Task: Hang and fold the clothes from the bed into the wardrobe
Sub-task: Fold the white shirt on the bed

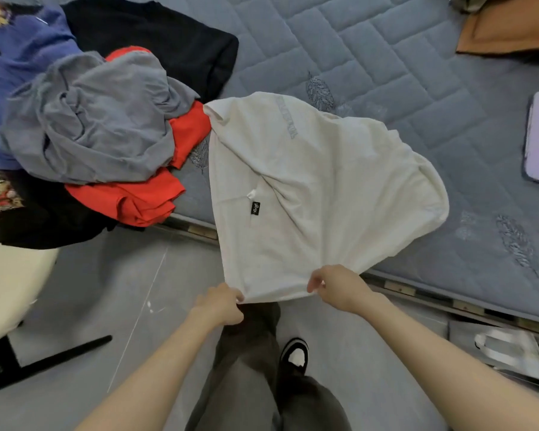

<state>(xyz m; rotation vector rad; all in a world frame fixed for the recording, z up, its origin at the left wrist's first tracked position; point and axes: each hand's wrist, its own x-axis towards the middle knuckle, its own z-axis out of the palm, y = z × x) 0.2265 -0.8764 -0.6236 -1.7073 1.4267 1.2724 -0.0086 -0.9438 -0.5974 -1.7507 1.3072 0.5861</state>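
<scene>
Both hands — left hand [223, 306], right hand [333, 286] — are pinching cream shirt [318, 188] hem | stretching it flat over bed [417, 73] for folding

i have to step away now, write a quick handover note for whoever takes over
Left hand and right hand: each pinches the near edge of the white shirt, which lies spread half on the bed, half over its edge.
On the bed to the left is a pile: grey top, red garment, black garment, blue garment.
Done: nothing visibly folded.
Left: fold or hang the shirt, then the pile. Wardrobe not in view.
</scene>
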